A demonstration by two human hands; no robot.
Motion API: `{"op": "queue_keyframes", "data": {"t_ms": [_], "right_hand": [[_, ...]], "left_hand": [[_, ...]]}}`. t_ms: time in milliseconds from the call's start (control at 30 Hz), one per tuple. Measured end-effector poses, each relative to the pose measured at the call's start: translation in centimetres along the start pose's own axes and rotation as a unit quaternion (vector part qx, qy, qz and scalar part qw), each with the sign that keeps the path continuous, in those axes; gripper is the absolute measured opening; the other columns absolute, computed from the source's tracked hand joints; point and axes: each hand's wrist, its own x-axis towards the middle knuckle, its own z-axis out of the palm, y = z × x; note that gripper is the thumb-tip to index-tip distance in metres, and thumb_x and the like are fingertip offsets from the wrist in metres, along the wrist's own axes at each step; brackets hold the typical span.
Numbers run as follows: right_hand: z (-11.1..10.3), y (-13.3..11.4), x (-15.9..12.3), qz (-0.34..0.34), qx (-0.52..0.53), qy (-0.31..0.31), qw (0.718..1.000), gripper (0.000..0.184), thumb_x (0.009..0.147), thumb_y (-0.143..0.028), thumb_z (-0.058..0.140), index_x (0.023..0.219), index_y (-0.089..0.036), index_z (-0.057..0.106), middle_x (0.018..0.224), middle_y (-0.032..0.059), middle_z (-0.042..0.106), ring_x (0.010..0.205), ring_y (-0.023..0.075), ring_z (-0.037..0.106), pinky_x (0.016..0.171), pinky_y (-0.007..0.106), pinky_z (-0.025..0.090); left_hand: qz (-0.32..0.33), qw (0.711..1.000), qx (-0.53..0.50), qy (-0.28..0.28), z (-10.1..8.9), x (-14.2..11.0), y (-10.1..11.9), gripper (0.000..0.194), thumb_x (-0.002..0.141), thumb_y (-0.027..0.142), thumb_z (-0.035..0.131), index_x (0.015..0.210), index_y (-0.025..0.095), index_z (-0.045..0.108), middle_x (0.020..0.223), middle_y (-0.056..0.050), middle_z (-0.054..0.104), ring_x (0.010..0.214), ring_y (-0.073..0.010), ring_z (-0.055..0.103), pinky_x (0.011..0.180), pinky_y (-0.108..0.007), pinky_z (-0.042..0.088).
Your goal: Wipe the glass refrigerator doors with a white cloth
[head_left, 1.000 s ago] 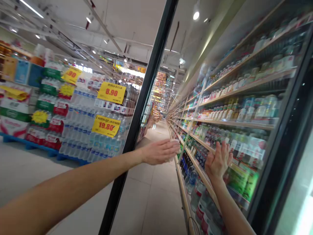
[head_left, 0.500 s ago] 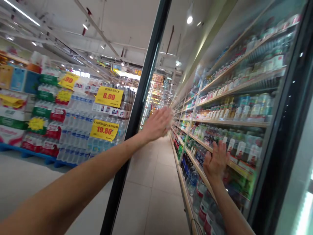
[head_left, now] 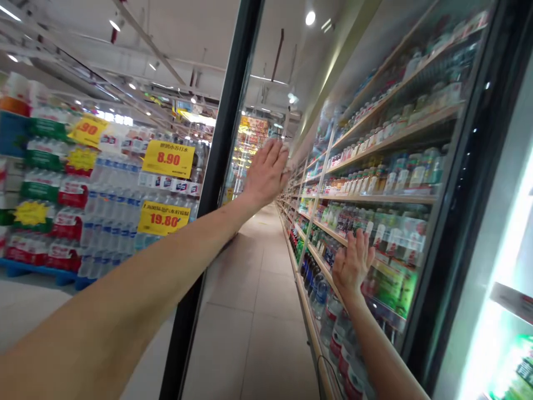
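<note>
Plastic bottles with clear contents stand stacked at left, beside three yellow price signs. Shelf bottles, dark and clear, are uncountable. Glass door lies ahead; left hand, fingers extended and close together, and right hand, fingers slightly apart, appear against it. Palm contents: cannot tell.

The clear glass door, edged by a black frame, stands upright and open.

The left forearm hides part of the black door frame, and the upper bottles are blurred
</note>
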Motion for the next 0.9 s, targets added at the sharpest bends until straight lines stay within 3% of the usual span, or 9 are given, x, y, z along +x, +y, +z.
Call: {"op": "queue_keyframes", "data": {"t_ms": [67, 167, 233, 300, 400, 467, 633, 700, 900], "right_hand": [[0.0, 0.0, 0.0, -0.002, 0.001, 0.004, 1.000, 0.049, 0.083, -0.026, 0.037, 0.132, -0.018, 0.037, 0.138, 0.0138, 0.038, 0.132, 0.0246, 0.027, 0.104, 0.051, 0.022], [0.1, 0.0, 0.0, -0.007, 0.003, 0.003, 1.000, 0.050, 0.083, -0.025, 0.037, 0.133, -0.019, 0.035, 0.138, 0.0134, 0.038, 0.132, 0.0245, 0.027, 0.104, 0.052, 0.022], [0.1, 0.0, 0.0, -0.010, 0.003, 0.006, 1.000, 0.051, 0.083, -0.025, 0.037, 0.133, -0.020, 0.034, 0.138, 0.0133, 0.037, 0.132, 0.0244, 0.027, 0.104, 0.051, 0.022], [0.1, 0.0, 0.0, -0.010, 0.002, 0.007, 1.000, 0.051, 0.083, -0.025, 0.037, 0.133, -0.020, 0.035, 0.138, 0.0134, 0.038, 0.131, 0.0249, 0.028, 0.104, 0.052, 0.023], [0.0, 0.0, 0.0, -0.002, 0.004, 0.002, 1.000, 0.051, 0.083, -0.025, 0.037, 0.133, -0.020, 0.035, 0.138, 0.0131, 0.038, 0.132, 0.0253, 0.028, 0.103, 0.053, 0.022], [0.0, 0.0, 0.1, 0.000, 0.004, -0.002, 1.000, 0.050, 0.083, -0.026, 0.036, 0.133, -0.019, 0.035, 0.138, 0.0133, 0.038, 0.132, 0.0249, 0.027, 0.104, 0.052, 0.022], [-0.1, -0.1, 0.1, -0.007, -0.003, 0.003, 1.000, 0.049, 0.084, -0.027, 0.037, 0.132, -0.018, 0.037, 0.137, 0.0136, 0.039, 0.132, 0.0237, 0.027, 0.104, 0.049, 0.022], [-0.1, 0.0, 0.1, -0.008, -0.004, 0.004, 1.000, 0.049, 0.084, -0.027, 0.038, 0.132, -0.018, 0.036, 0.137, 0.0136, 0.039, 0.132, 0.0238, 0.028, 0.104, 0.049, 0.023], [0.0, 0.0, 0.0, -0.002, 0.004, 0.004, 1.000, 0.049, 0.083, -0.026, 0.038, 0.132, -0.018, 0.037, 0.138, 0.0136, 0.039, 0.132, 0.0244, 0.027, 0.105, 0.050, 0.022]], "left_hand": [[0.033, 0.999, -0.002, -0.026, 0.2, -0.6, 1.1, 0.048, 0.088, 0.037, 0.035, 0.128, 0.011, 0.037, 0.141, -0.013, 0.031, 0.134, -0.0247, 0.017, 0.110, -0.042, 0.016], [0.274, 0.956, -0.022, -0.101, 0.7, -3.2, 3.5, 0.047, 0.089, 0.039, 0.032, 0.128, 0.015, 0.039, 0.141, -0.009, 0.032, 0.134, -0.0215, 0.020, 0.110, -0.038, 0.017], [0.344, 0.932, -0.026, -0.111, 0.9, -3.4, 3.8, 0.045, 0.090, 0.036, 0.030, 0.129, 0.016, 0.037, 0.141, -0.007, 0.032, 0.133, -0.0188, 0.021, 0.110, -0.036, 0.017], [0.267, 0.960, -0.018, -0.083, 0.7, -1.7, 2.7, 0.046, 0.090, 0.034, 0.030, 0.131, 0.014, 0.034, 0.141, -0.008, 0.032, 0.134, -0.0189, 0.020, 0.110, -0.036, 0.017], [0.010, 1.000, -0.004, -0.007, 0.4, 1.6, 0.5, 0.045, 0.089, 0.032, 0.032, 0.128, 0.012, 0.037, 0.141, -0.010, 0.032, 0.134, -0.0213, 0.018, 0.111, -0.039, 0.015], [-0.045, 0.999, -0.006, -0.002, 0.5, 2.1, 0.4, 0.045, 0.088, 0.034, 0.034, 0.128, 0.012, 0.037, 0.142, -0.010, 0.030, 0.134, -0.0235, 0.017, 0.111, -0.040, 0.014], [0.303, 0.945, -0.036, -0.120, 1.1, -1.9, 4.1, 0.043, 0.089, 0.035, 0.030, 0.126, 0.014, 0.040, 0.139, -0.007, 0.036, 0.133, -0.0212, 0.022, 0.110, -0.036, 0.017], [0.358, 0.924, -0.041, -0.126, 1.1, -1.8, 4.0, 0.043, 0.090, 0.033, 0.028, 0.127, 0.015, 0.040, 0.139, -0.006, 0.036, 0.133, -0.0189, 0.023, 0.110, -0.035, 0.018], [0.006, 1.000, -0.025, -0.003, 0.7, 2.9, 0.8, 0.045, 0.087, 0.030, 0.035, 0.129, 0.013, 0.037, 0.141, -0.011, 0.032, 0.134, -0.0219, 0.017, 0.110, -0.041, 0.015]]}}
